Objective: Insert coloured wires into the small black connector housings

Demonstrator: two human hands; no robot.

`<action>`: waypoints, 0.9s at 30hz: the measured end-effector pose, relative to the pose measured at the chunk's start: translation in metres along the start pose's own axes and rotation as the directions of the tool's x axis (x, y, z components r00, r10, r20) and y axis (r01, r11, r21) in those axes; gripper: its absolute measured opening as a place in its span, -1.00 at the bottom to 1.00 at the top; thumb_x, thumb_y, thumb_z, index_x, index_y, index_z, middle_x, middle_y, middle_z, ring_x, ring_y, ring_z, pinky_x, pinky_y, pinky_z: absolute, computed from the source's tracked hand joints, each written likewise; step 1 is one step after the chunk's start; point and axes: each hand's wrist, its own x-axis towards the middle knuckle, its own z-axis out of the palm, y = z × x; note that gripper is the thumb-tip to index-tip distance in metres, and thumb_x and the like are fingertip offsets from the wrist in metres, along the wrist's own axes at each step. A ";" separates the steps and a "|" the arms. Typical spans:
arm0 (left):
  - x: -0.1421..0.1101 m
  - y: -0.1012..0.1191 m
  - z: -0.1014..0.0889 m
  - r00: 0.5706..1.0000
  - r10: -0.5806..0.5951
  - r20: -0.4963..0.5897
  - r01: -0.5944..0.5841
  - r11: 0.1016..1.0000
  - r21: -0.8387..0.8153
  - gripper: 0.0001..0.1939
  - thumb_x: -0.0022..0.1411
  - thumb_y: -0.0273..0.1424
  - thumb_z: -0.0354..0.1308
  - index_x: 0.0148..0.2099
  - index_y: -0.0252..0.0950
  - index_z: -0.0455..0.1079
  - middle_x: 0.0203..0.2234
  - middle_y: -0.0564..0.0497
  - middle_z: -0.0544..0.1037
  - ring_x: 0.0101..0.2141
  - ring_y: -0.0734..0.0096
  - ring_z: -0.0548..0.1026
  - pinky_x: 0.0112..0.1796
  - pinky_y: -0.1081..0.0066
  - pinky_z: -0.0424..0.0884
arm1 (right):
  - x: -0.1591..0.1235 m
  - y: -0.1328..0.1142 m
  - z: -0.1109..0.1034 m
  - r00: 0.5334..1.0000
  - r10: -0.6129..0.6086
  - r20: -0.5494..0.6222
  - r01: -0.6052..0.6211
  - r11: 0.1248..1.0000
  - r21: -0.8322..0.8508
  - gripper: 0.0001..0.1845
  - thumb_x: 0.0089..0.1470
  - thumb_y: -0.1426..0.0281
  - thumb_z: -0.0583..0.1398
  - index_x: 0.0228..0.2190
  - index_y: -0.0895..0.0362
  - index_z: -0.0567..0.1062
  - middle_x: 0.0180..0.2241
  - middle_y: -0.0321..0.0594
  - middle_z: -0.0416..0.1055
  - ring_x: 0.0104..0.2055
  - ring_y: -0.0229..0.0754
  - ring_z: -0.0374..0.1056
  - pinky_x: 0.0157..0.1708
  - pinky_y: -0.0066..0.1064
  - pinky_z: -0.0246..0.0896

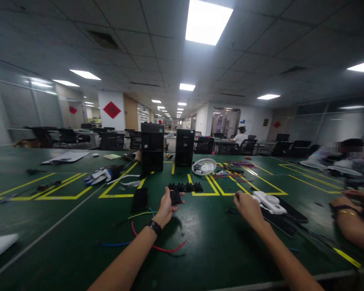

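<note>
My left hand [166, 206], with a dark band on its wrist, holds a small flat black piece [176, 197] between thumb and fingers. Just behind it stands a row of black clip-like parts [186, 187]. Left of that hand lies a black rectangular pad [139, 199]. Below are a red wire [170, 249], a blue wire [115, 244] and a yellow-green wire [141, 215]. My right hand [248, 207] is closed with fingertips down near the table; its grip is hidden. A small dark item [231, 210] lies beside its fingertips, and a white device [269, 202] is to its right.
Two black computer towers [152, 147] stand at the back of the green table [206, 258]. Near them are a white round basket [204, 166] and colored wires [230, 176]. Gloves [102, 174] lie left. Another person's arm [353, 226] rests at the right edge.
</note>
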 end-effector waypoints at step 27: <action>0.009 -0.008 -0.014 0.990 0.127 -0.054 -0.130 0.991 -0.038 -0.65 0.23 -0.15 0.09 -0.06 -0.23 0.14 -0.16 -0.25 0.55 -0.28 0.18 0.59 -0.28 0.20 0.49 | -0.027 -0.190 0.064 0.867 -0.420 -0.269 0.479 0.551 0.684 -0.65 0.17 0.53 0.02 -0.07 0.16 0.47 -0.15 -0.07 0.52 -0.10 -0.09 0.44 -0.06 -0.26 0.31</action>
